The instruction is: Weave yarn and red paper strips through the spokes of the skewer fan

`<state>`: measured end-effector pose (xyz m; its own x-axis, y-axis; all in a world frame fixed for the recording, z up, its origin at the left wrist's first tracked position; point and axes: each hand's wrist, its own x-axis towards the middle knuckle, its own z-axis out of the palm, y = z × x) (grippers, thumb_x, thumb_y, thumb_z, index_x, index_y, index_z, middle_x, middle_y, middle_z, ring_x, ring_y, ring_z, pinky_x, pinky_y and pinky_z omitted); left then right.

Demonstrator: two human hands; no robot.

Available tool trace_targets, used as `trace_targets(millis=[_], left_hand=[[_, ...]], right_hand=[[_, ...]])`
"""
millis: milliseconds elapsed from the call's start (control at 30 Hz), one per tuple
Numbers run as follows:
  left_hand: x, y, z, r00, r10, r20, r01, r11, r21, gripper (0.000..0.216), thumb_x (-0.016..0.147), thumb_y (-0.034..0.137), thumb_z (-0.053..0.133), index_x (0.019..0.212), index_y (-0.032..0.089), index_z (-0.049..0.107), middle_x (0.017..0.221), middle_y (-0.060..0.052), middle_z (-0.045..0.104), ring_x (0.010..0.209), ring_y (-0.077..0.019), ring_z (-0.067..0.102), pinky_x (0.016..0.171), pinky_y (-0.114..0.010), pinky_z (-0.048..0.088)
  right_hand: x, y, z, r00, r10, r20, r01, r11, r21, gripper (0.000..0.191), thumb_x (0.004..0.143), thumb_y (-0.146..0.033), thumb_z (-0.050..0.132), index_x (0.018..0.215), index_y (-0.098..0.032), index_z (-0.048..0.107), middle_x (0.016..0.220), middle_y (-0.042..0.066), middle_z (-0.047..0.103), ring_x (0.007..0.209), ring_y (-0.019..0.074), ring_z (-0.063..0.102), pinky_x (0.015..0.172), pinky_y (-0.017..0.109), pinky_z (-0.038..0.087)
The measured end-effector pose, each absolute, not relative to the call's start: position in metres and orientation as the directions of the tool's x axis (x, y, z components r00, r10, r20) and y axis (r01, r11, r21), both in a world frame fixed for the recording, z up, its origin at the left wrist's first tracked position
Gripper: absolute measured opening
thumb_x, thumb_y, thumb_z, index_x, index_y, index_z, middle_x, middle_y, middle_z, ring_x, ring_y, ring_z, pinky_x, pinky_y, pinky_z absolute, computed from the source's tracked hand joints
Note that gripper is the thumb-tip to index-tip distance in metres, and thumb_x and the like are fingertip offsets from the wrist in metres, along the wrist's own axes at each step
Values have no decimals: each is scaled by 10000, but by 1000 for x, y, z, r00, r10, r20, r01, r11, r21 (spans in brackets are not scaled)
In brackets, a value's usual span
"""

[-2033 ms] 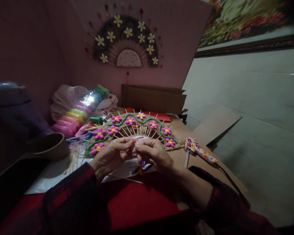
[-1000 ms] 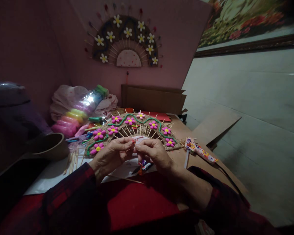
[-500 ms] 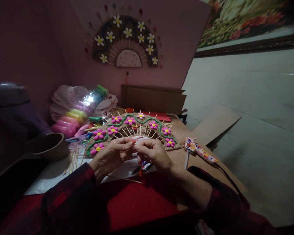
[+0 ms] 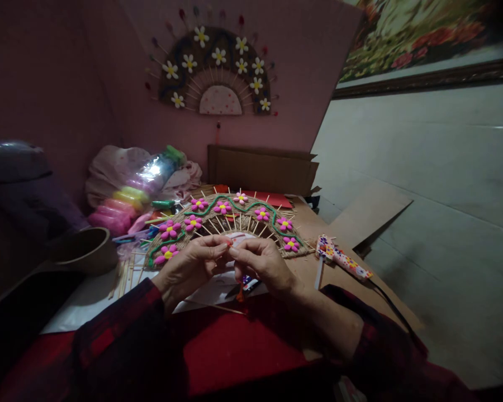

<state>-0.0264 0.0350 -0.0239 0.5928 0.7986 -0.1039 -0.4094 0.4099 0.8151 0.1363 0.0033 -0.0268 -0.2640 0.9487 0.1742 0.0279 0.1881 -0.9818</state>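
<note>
Both hands meet at the middle, thumbs and fingertips pinched together. Between the fingertips of my left hand shows a small red-orange bit, seemingly the cord end of an orange tassel. The tassel hangs below the closed fingers of my right hand, its upper part hidden by them. Just behind the hands lies a fan-shaped craft piece wrapped in twine, with pink clay flowers, a wavy green strip and thin sticks radiating from it. Its pale centre is partly covered by my fingers.
A floral glue gun lies at right with its cord. Bagged coloured clay and a brown round container stand at left. Loose sticks lie beside it. Cardboard leans behind; a similar fan hangs on the wall.
Almost nothing has changed. Both hands keep the same pinch in the same place, and the tassel hangs below them as before.
</note>
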Motion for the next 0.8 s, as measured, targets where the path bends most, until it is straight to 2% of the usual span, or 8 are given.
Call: trace_targets(millis=[333, 533, 800], left_hand=[[-27, 35, -24, 603, 793, -90, -419, 411, 810, 99, 676, 99, 714, 768, 78, 686, 691, -59, 667, 591, -136, 619, 595, -253, 525], [-26, 35, -25, 595, 798, -97, -411, 406, 816, 129, 656, 108, 729, 774, 90, 680, 733, -78, 674, 634, -187, 644, 627, -316, 540], [-27, 34, -24, 586, 804, -99, -413, 401, 818, 134, 649, 106, 738, 769, 89, 681, 724, -69, 672, 638, -168, 643, 628, -279, 535]], right_hand=[[136, 3, -27, -241, 953, 186, 54, 205, -977, 332, 790, -360, 581, 522, -165, 573, 481, -2, 558, 416, 61, 368, 379, 189, 253], [136, 3, -27, -239, 952, 192, 63, 212, -975, 336, 795, -355, 572, 515, -168, 574, 482, -1, 553, 436, 71, 383, 408, 201, 278], [136, 3, -26, -262, 946, 191, 61, 214, -975, 337, 806, -358, 578, 530, -165, 581, 486, -5, 554, 457, 74, 416, 433, 203, 306]])
